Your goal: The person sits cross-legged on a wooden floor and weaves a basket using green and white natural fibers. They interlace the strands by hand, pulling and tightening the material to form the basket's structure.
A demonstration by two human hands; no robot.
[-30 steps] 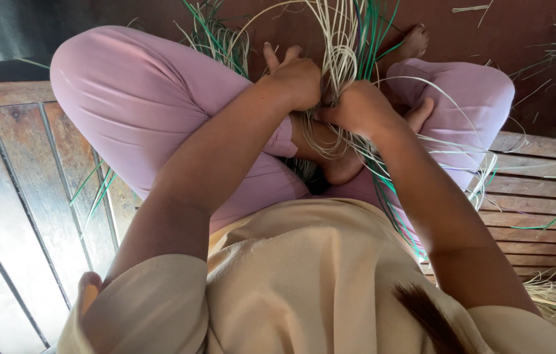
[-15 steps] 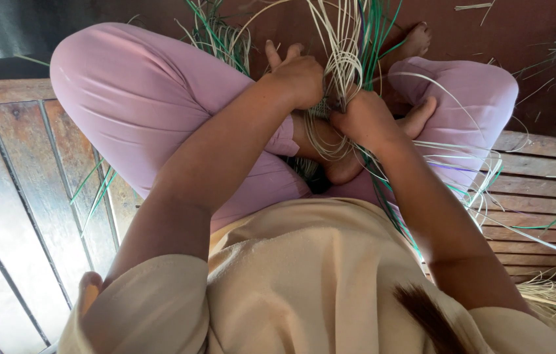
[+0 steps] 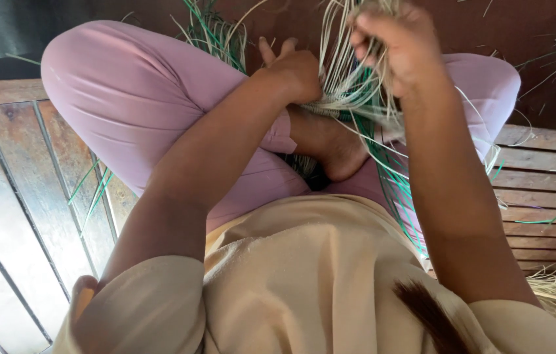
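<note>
My right hand (image 3: pixel 399 49) has risen toward 1 o'clock, fingers clamped on pale straw-coloured reed strands (image 3: pixel 350 72), drawing them taut. My left hand (image 3: pixel 294 75) at 12 o'clock is closed, pinning the small woven reed piece (image 3: pixel 330 108) above my bare foot (image 3: pixel 330 141). Thin green strands (image 3: pixel 389 177) trail toward 4 o'clock. Pulling tightens the weave.

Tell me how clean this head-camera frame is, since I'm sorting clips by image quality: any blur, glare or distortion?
Head view: the right hand, raised among the pale straw strands, is slightly motion-blurred; the left hand is sharper; daylight glares off the wooden slats at lower left; the top background is dark; the wide lens bulges the near beige shirt.
</note>
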